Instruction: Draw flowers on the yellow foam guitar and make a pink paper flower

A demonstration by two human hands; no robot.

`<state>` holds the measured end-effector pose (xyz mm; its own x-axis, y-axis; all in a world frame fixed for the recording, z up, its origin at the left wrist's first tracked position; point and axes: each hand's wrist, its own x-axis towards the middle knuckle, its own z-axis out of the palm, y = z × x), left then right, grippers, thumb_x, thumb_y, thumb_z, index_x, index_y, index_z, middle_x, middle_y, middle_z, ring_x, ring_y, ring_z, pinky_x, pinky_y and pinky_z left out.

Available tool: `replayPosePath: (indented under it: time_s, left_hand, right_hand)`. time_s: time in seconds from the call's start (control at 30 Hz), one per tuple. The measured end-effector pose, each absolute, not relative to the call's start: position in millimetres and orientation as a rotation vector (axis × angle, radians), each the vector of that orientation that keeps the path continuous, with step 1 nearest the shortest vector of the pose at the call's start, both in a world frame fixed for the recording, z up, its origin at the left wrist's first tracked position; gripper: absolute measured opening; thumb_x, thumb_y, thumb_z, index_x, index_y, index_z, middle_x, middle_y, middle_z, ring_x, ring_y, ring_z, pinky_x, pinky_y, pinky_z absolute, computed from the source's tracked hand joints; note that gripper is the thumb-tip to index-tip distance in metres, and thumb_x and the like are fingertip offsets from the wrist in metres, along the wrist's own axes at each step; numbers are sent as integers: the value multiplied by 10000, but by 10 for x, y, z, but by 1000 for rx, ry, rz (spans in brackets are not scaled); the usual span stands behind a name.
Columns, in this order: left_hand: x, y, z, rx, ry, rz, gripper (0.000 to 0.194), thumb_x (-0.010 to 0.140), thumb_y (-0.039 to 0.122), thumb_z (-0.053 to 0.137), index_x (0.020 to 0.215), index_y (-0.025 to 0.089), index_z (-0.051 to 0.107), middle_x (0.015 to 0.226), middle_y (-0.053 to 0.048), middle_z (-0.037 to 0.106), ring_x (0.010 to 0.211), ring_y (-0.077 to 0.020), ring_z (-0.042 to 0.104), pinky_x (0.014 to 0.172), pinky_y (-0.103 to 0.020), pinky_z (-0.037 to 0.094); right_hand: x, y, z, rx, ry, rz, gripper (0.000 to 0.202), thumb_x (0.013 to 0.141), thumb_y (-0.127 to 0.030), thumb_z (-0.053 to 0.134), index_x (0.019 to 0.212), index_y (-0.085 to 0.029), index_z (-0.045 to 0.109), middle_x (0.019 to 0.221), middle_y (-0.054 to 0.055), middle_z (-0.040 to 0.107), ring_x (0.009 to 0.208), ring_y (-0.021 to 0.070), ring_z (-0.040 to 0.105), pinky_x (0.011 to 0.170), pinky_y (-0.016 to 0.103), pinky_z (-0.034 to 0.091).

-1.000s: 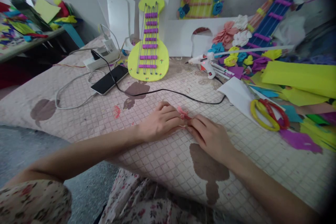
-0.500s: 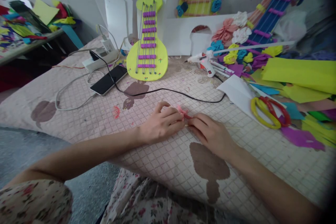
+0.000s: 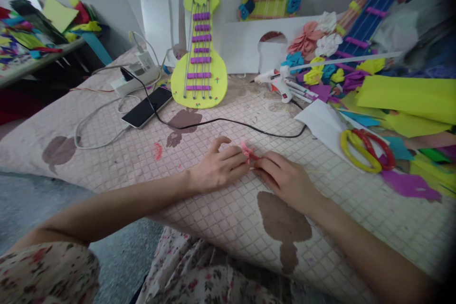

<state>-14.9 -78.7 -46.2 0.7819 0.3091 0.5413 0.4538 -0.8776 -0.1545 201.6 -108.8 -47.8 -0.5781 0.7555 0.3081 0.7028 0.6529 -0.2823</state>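
My left hand [image 3: 217, 166] and my right hand [image 3: 285, 178] meet fingertip to fingertip on the pink checked cloth [image 3: 221, 221]. Between them they pinch a small pink paper piece [image 3: 247, 153], mostly hidden by the fingers. A black cable [image 3: 231, 123] runs across the cloth just beyond the hands.
A yellow foam guitar [image 3: 200, 61] leans at the back by a phone [image 3: 147, 106] and power strip [image 3: 135, 80]. A white glue gun [image 3: 276, 80] lies right of it. Yellow and red scissors [image 3: 366, 149], white paper [image 3: 320, 126] and coloured foam sheets [image 3: 406, 99] crowd the right.
The hands have stayed almost in place, working the pink piece with small finger movements. The view has shifted slightly.
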Motion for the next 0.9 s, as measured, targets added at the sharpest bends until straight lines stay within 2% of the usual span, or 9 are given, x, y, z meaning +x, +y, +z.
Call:
replayPosePath:
  time_s: [0.4, 0.9]
  left_hand:
    - [-123, -780, -457, -2778, -653, -763, 89, 915, 197, 499, 846, 182, 554, 873, 12, 655, 878, -146, 554, 905, -392, 344]
    - [-123, -786, -465, -2764, -674, -796, 86, 905, 223, 526, 988, 214, 546, 958, 14, 669, 925, -152, 557, 927, -390, 336]
  right_hand:
    - [1979, -1086, -496, -1148, -2478, 70, 125, 890, -255, 501, 961, -175, 564, 934, 71, 627, 856, 194, 599, 696, 312, 501]
    - [1929, -1102, -496, -1165, -2501, -174, 100, 878, -224, 501, 924, -182, 579, 885, 62, 659, 786, 187, 583, 664, 303, 452]
